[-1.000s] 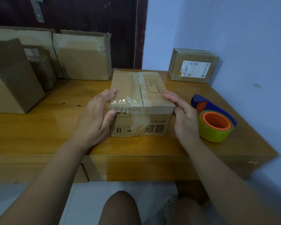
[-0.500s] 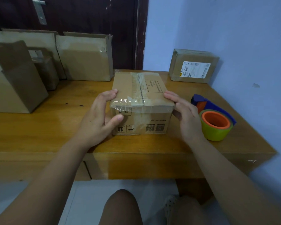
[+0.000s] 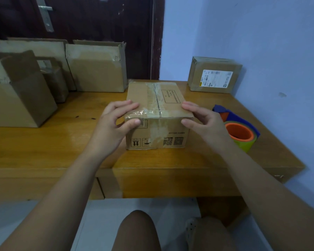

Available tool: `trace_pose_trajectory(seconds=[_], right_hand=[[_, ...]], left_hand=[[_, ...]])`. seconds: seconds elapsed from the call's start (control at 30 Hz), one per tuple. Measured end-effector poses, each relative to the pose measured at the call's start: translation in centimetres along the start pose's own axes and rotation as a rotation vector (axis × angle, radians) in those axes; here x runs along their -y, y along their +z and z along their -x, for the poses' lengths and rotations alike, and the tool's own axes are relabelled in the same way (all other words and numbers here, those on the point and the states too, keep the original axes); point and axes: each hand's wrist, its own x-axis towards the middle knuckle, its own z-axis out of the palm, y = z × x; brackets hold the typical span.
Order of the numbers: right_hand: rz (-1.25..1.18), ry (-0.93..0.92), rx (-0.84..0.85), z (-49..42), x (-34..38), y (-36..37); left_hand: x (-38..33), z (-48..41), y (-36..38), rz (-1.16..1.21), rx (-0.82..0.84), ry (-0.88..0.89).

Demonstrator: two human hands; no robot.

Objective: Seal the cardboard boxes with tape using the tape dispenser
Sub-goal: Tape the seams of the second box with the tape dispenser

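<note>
cardboard box sits pinched between left hand and right hand.

The left hand and right hand lead to bare forearms; bare knees show below, beside a pale perforated clog.

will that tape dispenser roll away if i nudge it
Probably not: the tape dispenser lies flat, orange core facing up. Its blue frame would likely block rolling. On the glossy table it may slide instead.

Wooden table: boxes, tape dispenser
</note>
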Motion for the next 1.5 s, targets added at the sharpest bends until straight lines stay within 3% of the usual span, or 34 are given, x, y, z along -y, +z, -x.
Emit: trace_pose_trajectory(seconds=[0.5,0.7,0.83,1.03,1.2,1.27,1.4,1.5], right_hand=[[0.086,-0.045,-0.075,0.8,-0.4,1.2],[0.020,-0.063,-0.146,0.8,-0.7,1.9],[0.031,-0.071,-0.186,0.6,-0.8,2.1],[0.234,-0.133,-0.216,0.4,-0.5,1.9],[0.639,0.016,-0.398,0.3,0.6,3.3],[0.618,0.046,-0.467,0.8,1.5,4.1],[0.342,0.131,-0.287,1.9,3.2,6.1],[0.327,0.202,-0.166,1.7,3.5,6.6]], left_hand=[[0.1,0.4,0.6,-0.020,-0.054,0.031],[-1.1,0.3,2.8,-0.139,-0.240,-0.016],[-1.1,0.4,3.1,-0.129,-0.274,-0.025],[-1.8,0.8,3.5,-0.190,-0.300,-0.037],[-2.8,1.5,4.5,-0.383,-0.288,-0.041],[-2.9,1.8,4.7,-0.491,-0.292,0.020],[-3.5,2.0,4.3,-0.448,-0.326,0.131],[-3.6,1.1,3.3,-0.355,-0.351,0.092]])
